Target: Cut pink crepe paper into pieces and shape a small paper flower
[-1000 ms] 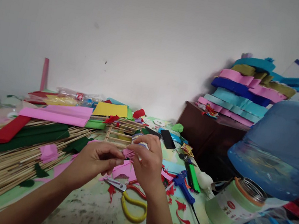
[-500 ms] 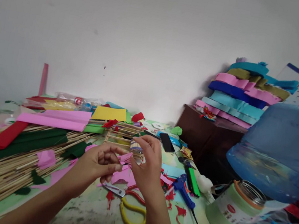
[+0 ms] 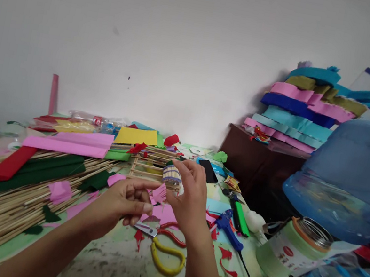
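Note:
My left hand (image 3: pixel 129 200) is closed, thumb against fingers, on a small piece of pink crepe paper (image 3: pixel 159 193) whose upper edge looks cut into a fringe. Just right of it is my right hand (image 3: pixel 189 196), thumb and fingers apart, its thumb tip close to the paper; whether they touch I cannot tell. Below the hands lie scissors (image 3: pixel 166 262) with one yellow and one red handle, blades pointing left. More pink paper (image 3: pixel 165 213) lies behind them, partly covered by the hands. A small frame of sticks (image 3: pixel 146 168) rests beyond.
Many thin bamboo sticks (image 3: pixel 9 203) spread across the left, with folded crepe paper (image 3: pixel 70 141) over them. At right are a blue glue gun (image 3: pixel 228 229) with a cord, a green cutter (image 3: pixel 241 219), a phone (image 3: pixel 208 171), a pale green flask (image 3: pixel 290 252) and a large water bottle (image 3: pixel 350 177).
My right hand has opened wider and moved slightly away from the pink paper, exposing its fringed edge. My left hand still holds the piece. The view has shifted slightly.

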{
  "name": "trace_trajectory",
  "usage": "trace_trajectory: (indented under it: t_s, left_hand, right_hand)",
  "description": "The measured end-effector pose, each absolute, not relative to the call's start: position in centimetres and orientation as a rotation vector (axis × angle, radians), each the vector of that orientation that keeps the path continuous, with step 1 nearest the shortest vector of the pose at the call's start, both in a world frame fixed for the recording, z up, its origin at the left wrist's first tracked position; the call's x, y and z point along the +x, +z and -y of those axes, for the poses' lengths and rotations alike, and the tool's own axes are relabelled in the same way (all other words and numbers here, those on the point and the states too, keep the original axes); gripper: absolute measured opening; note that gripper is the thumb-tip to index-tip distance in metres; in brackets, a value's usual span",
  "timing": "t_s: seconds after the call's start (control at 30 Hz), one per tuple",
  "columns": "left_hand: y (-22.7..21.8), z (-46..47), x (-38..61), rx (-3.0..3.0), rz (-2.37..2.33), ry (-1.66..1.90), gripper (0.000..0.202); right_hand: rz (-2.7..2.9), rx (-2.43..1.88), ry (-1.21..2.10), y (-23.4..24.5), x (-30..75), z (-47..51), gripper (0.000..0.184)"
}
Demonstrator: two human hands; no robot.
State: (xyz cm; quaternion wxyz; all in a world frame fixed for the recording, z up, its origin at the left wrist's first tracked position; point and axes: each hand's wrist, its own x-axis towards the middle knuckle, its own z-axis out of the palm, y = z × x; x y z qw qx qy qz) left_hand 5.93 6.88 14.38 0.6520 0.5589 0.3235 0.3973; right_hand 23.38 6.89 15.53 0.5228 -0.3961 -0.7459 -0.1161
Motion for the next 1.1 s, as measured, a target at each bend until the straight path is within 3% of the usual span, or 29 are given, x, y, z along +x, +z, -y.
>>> trace_trajectory:
  t_s: [0.33,0.6,0.7,0.87,1.1]
  left_hand:
    - [14.4,-6.3,6.8,1.203,-0.677,0.7,0.083]
    - [13.6,-6.3,7.5,1.199,-0.642,0.587,0.049]
    - [13.2,-6.2,7.5,1.188,-0.676,0.565,0.049]
    - [13.2,-6.3,7.1,1.12,-0.686,0.622,0.035]
    - [14.5,-7.0,5.6,1.003,-0.69,0.898,0.02]
  right_hand:
    - [1.875,-0.913,-0.445,15.8,23.9,-6.6,0.074]
    - [1.954,-0.886,-0.456,16.2,24.4,-6.4,0.074]
    - [1.981,-0.932,-0.426,16.1,24.3,-6.7,0.069]
    - [1.937,-1.158,-0.256,15.8,24.4,-7.4,0.04]
    - [1.613,-0.957,0.3,15.7,23.6,-7.3,0.018]
